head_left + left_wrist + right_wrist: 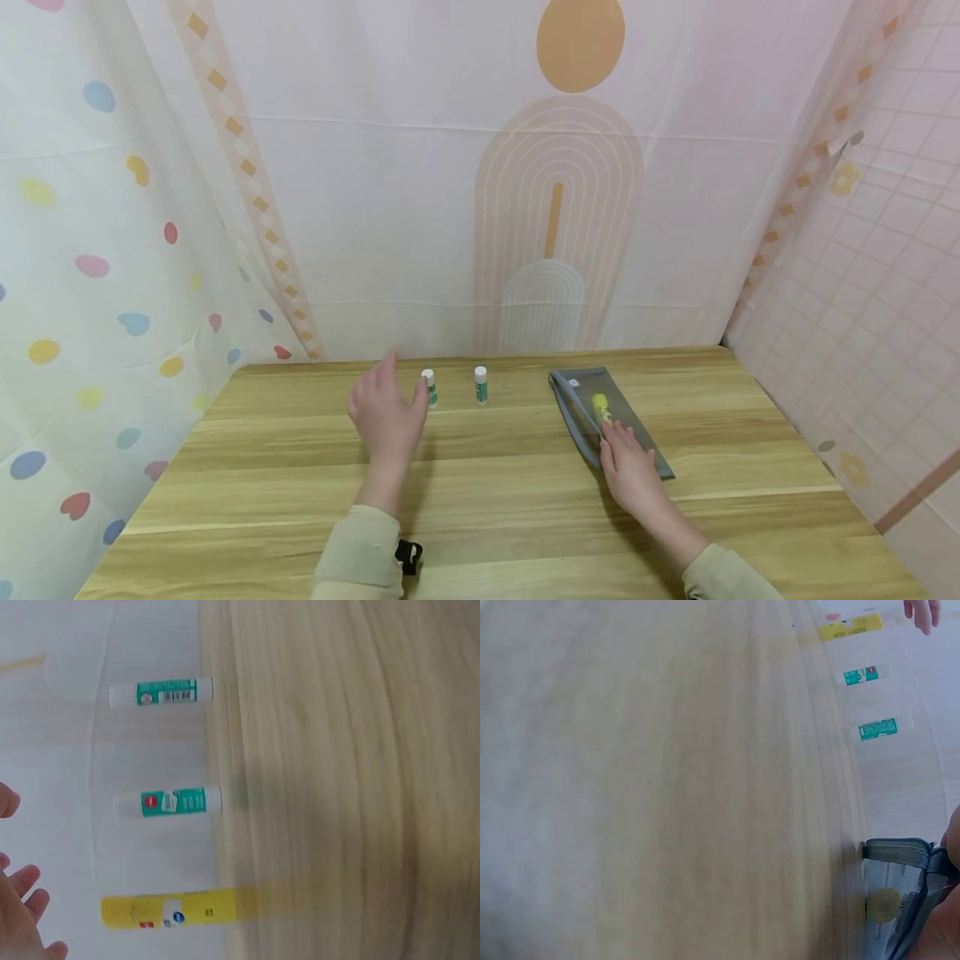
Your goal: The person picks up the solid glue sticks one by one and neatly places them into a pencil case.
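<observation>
Hovering just above the table (495, 500), the left hand (386, 417) has its fingers apart and relaxed, holding nothing, right beside the nearer of two green-and-white glue sticks (429, 388); the second glue stick (481, 385) stands upright a little to its right, apart from it. Both stand on end near the back edge, probably so each can be picked off from the top. Right hand (628, 460) lies on the grey mesh pencil pouch (577, 392), fingers flat and pressing rather than curled, likely pinning the pouch so it doesn't slide. A yellow glue stick (601, 407) lies flat in or on the pouch just ahead of the fingertips; can't tell which through the mesh. Left wrist view shows a yellow stick (171, 910) next to the two green ones, which doesn't match the head view; it's blurred, so can't resolve that. Patterned curtain (375, 167) backs the table.
</observation>
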`<state>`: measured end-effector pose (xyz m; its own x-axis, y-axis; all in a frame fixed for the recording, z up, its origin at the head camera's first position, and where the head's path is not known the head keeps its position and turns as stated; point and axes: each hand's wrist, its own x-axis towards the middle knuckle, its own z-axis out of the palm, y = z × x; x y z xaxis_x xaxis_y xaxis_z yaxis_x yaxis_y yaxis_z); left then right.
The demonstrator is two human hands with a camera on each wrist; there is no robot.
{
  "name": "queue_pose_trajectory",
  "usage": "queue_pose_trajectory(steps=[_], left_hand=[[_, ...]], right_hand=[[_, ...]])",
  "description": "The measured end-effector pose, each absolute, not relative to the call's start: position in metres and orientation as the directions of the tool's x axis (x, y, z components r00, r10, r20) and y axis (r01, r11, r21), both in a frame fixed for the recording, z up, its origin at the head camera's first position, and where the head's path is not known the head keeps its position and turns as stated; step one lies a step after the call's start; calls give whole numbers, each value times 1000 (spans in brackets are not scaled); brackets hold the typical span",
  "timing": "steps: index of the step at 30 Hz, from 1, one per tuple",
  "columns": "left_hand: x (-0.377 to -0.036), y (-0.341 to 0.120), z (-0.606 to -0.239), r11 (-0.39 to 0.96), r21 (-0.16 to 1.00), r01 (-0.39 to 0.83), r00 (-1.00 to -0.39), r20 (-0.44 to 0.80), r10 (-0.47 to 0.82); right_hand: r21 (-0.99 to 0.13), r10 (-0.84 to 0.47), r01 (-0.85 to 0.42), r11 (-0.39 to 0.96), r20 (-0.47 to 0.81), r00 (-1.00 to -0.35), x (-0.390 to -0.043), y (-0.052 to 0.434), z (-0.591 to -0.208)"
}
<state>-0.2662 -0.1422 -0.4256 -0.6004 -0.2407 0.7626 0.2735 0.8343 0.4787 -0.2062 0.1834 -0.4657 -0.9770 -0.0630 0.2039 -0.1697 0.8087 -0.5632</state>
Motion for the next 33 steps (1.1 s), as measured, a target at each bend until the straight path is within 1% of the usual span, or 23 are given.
queue_pose_trajectory(steps=[3, 6, 15, 22, 29, 33], left_hand=[[-266, -148, -426, 803, 546, 237, -640, 710, -294], [-265, -153, -425, 768, 604, 213, -667, 664, -337], [-267, -169, -427, 662, 732, 160, -739, 534, -411], [-271, -181, -432, 515, 851, 102, -821, 365, -439], [-274, -189, -437, 352, 935, 43, -864, 212, -456], [-276, -193, -442, 276, 961, 16, -877, 146, -457]], right_hand=[[-560, -61, -166, 811, 202, -978, -206, 183, -466], [-556, -59, -164, 815, 202, -978, -206, 183, -466], [-558, -63, -167, 813, 201, -978, -206, 184, -466], [-555, -65, -171, 814, 205, -976, -207, 184, -467], [-553, -65, -172, 815, 207, -976, -206, 184, -467], [-553, -64, -175, 815, 214, -975, -206, 183, -467]])
